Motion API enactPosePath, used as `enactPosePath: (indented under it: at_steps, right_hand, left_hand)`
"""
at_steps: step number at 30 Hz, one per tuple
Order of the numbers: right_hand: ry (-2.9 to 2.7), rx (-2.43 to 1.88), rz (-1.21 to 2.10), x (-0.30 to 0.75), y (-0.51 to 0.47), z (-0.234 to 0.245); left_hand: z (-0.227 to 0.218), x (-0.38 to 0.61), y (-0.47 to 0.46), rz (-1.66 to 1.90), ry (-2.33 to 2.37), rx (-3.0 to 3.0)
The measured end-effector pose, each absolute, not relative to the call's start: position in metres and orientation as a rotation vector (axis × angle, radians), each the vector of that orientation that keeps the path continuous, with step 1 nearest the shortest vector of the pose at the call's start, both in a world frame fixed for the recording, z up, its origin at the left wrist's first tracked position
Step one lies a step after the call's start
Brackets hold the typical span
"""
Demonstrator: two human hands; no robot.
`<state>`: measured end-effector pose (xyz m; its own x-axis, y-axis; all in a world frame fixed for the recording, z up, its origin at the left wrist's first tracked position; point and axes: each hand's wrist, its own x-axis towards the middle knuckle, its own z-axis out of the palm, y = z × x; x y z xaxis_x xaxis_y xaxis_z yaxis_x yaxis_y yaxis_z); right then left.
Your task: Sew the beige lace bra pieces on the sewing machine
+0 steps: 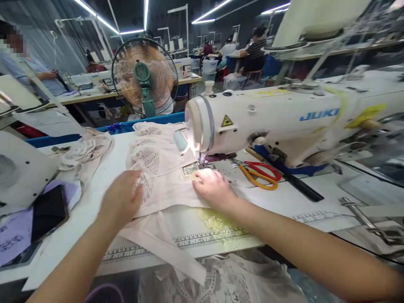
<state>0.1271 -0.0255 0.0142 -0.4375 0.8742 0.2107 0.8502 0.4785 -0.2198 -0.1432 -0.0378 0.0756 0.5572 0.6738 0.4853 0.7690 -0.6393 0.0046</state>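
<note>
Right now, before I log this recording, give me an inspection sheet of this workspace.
Surface: white sewing table with printed ruler strips along its front edge.
Job's things: pale lace fabric spread under the Juki sewing machine.
Clutter: scissors beside the machine; dark phone at left.
Grippers: left hand flat on the fabric; right hand pressing it by the needle.
Cables: nothing seen.
Surroundings: fan behind the table; other people at distant benches.

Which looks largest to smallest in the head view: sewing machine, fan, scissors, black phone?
1. sewing machine
2. fan
3. black phone and scissors: these look about alike, so they are not ranked.

The fan stands farther back, so it likely looks smaller than it is.
</note>
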Motion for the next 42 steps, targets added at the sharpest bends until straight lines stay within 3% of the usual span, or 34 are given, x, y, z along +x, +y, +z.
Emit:
enactPosePath:
  at_steps: [7, 15, 42]
  right_hand:
    - [-2.505, -1.44, -0.226, 0.149, -0.051, 0.003]
    - [-2.526, -1.158, -0.191, 0.186, -0.085, -0.008]
    - [-2.454, -1.09, -0.122, 0.182, -0.088, -0.027]
  left_hand:
    - [0.023, -0.03, -0.03, -0.202, -0.99, -2.95]
    - [0.015, -0.012, -0.014, 0.048, -1.078, -2.845]
    - [0.006, 0.0, 0.003, -0.039, -1.349, -2.826]
